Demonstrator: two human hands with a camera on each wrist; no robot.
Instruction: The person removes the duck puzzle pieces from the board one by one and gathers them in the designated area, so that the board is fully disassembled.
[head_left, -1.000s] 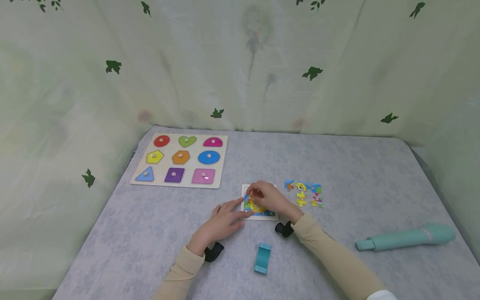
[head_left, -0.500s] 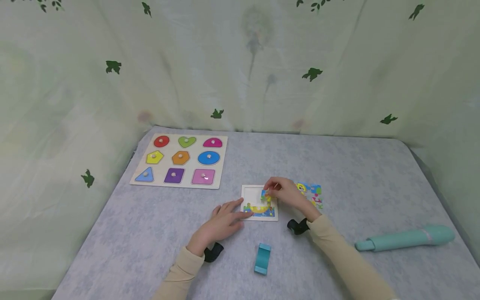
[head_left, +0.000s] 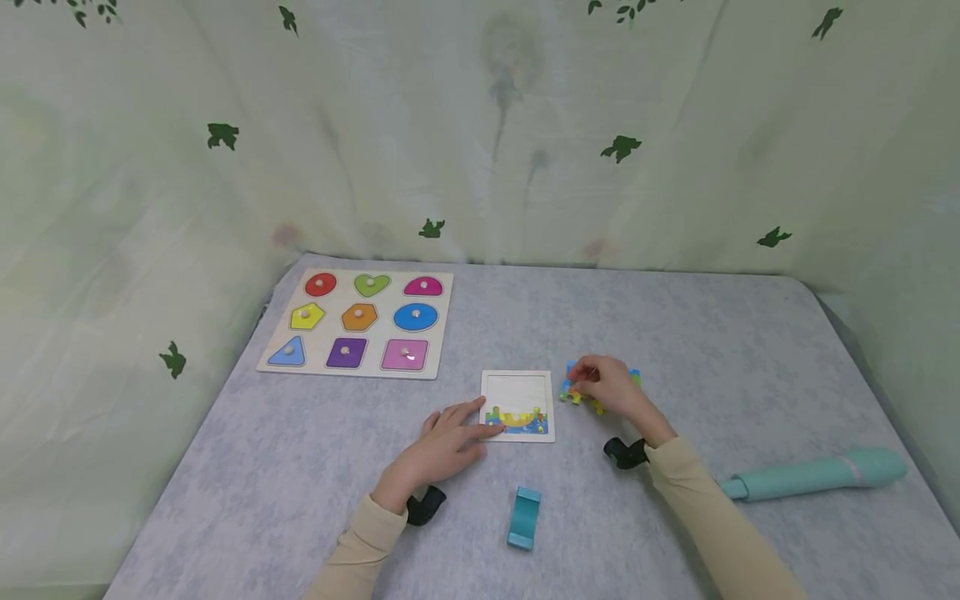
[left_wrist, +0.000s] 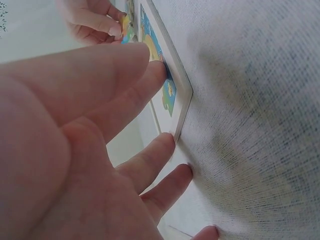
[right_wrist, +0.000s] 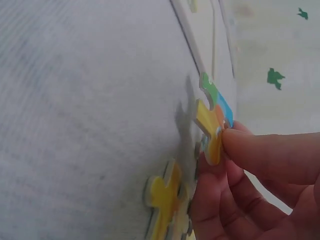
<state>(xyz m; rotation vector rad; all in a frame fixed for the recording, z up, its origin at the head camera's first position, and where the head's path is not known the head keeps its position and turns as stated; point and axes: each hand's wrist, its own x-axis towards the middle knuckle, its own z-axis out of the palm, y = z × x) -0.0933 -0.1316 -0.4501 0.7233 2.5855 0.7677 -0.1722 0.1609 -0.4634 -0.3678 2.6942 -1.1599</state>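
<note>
A small square puzzle tray (head_left: 517, 388) lies mid-table, with joined jigsaw pieces (head_left: 517, 421) along its near side and its bare base above them. My left hand (head_left: 442, 442) rests at the tray's left side, fingers outstretched and fingertips touching its edge. To the right of the tray, my right hand (head_left: 613, 390) pinches a yellow, green and blue jigsaw piece (right_wrist: 214, 117) between thumb and fingers. In the right wrist view this piece is tilted just above the cloth, close to a loose yellow piece (right_wrist: 162, 195). The hand partly hides the other loose pieces in the head view.
A knobbed shape board (head_left: 375, 333) lies at the back left. Nearer the front is a teal bracket-like block (head_left: 524, 518). A folded teal umbrella-like object (head_left: 817, 477) lies at the right. Patterned cloth walls (head_left: 480, 167) stand behind the table.
My right hand has moved right from over the tray to the loose pieces, carrying the jigsaw piece out. More of the tray's base now shows. My left hand has stayed in place.
</note>
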